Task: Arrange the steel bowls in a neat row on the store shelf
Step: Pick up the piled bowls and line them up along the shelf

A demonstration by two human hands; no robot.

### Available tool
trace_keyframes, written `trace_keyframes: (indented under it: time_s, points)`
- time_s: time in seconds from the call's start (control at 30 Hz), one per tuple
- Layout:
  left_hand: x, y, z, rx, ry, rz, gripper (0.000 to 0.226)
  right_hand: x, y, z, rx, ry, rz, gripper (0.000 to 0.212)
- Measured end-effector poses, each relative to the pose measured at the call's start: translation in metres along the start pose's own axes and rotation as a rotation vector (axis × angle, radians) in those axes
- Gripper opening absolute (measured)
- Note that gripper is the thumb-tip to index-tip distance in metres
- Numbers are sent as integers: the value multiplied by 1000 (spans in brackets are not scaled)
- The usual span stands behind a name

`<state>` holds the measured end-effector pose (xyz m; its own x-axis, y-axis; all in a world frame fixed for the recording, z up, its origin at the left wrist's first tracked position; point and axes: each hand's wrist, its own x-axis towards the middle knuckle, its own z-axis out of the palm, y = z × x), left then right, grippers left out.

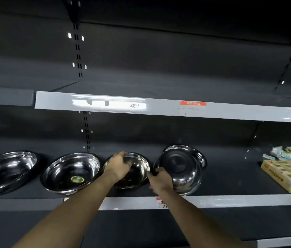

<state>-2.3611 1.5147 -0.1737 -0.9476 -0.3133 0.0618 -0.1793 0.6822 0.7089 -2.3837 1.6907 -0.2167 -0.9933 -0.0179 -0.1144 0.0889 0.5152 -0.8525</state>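
1. A dark store shelf (230,187) runs across the lower middle of the frame, with a pale grey front edge; a second shelf (159,108) with a red price label (193,103) crosses the middle.
2. Steel bowls stand in a row on the lower shelf. At far left lies a wide shallow bowl (7,169); beside it, just apart, is a deeper bowl (73,172) with a green sticker inside.
3. At centre sits a smaller bowl (137,169). The left hand (119,167) reaches over its near-left rim, fingers (123,155) curled round the far rim, gripping it.
4. Just right of centre, a tilted bowl (180,169) stands up on its edge, its opening facing left and toward the viewer. The right hand (160,178) holds its lower-left rim, fingers curled round the edge.
5. Another bowl (196,154) sits close behind the tilted one, partly hidden.
6. The two gripped bowls are nearly touching, between the two hands.
7. At far right on the same shelf rests a yellow box (284,174) with small packets (289,153) behind it.
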Motion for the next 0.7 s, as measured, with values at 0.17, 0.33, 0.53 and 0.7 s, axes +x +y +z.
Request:
trace_keyframes:
  time_s: [0.17, 0.33, 0.53, 0.7]
  points:
    - [6, 34, 30, -36, -97, 60, 47, 5, 0, -40, 15, 147, -35, 40]
    - [7, 64, 62, -13, -169, 165, 47, 9, 16, -90, 58, 296, 47, 36]
    - [14, 90, 82, -51, -215, 199, 51, 14, 32, -123, 50, 417, 74, 27]
    - [18, 93, 96, -139, -294, 131, 60, 20, 43, -127, -17, 428, 115, 41]
